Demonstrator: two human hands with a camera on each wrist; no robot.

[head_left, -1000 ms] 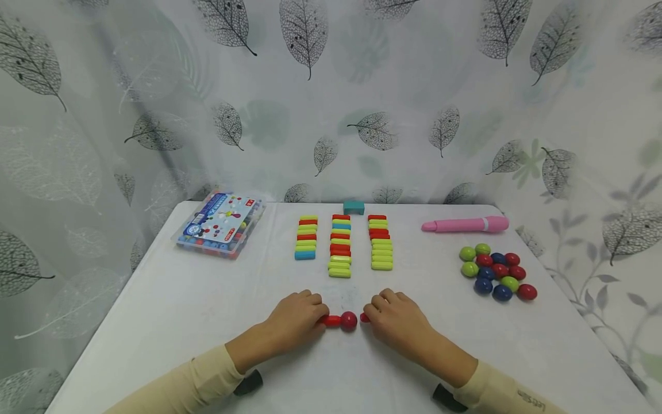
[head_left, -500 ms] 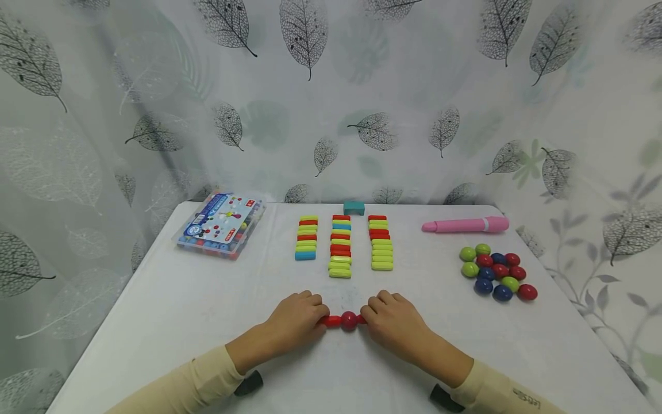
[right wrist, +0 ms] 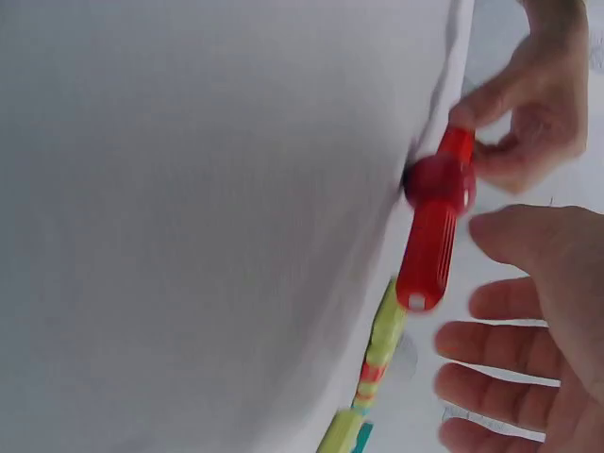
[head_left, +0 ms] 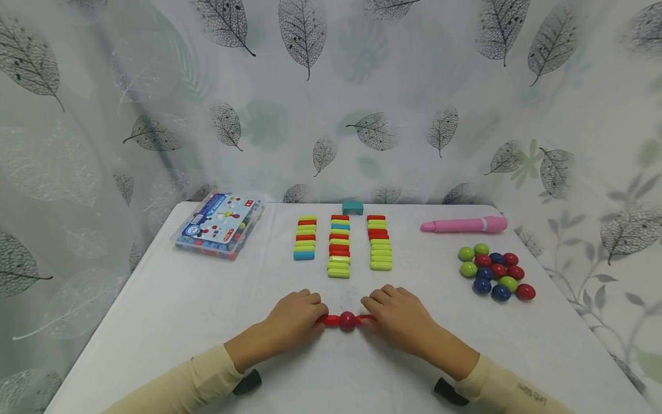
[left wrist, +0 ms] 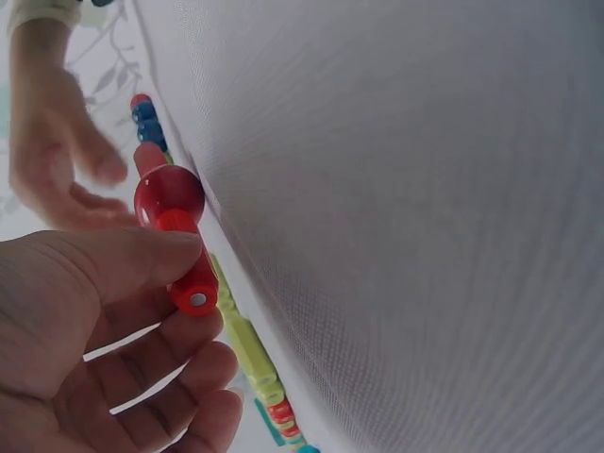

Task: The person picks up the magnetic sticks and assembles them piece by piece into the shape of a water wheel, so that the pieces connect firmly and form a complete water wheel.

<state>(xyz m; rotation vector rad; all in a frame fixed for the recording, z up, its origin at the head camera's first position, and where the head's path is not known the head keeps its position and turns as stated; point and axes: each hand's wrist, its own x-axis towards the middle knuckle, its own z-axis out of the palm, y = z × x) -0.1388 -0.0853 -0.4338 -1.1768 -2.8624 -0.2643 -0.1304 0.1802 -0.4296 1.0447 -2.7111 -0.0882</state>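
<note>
My left hand (head_left: 293, 317) pinches a red connector rod (left wrist: 194, 283) between thumb and fingers, low over the white table. The rod's inner end sits in a dark red ball (head_left: 348, 321). A second red rod (right wrist: 427, 255) sticks out of the ball's opposite side, so the three parts form a straight line. My right hand (head_left: 399, 319) is beside that second rod's free end. In the right wrist view its thumb and fingers are spread, with a gap between them and the rod.
Behind the hands lie three columns of yellow, red and blue rods (head_left: 339, 250). Several red, blue and green balls (head_left: 499, 271) are grouped at the right, below a pink pen-shaped tool (head_left: 464, 225). A plastic parts box (head_left: 219, 224) lies back left; a teal block (head_left: 353, 208) is at the rear edge.
The second red rod, held in my right hand, has moved left into the ball. My right hand's fingers have since let go of it. The left hand has stayed in place.
</note>
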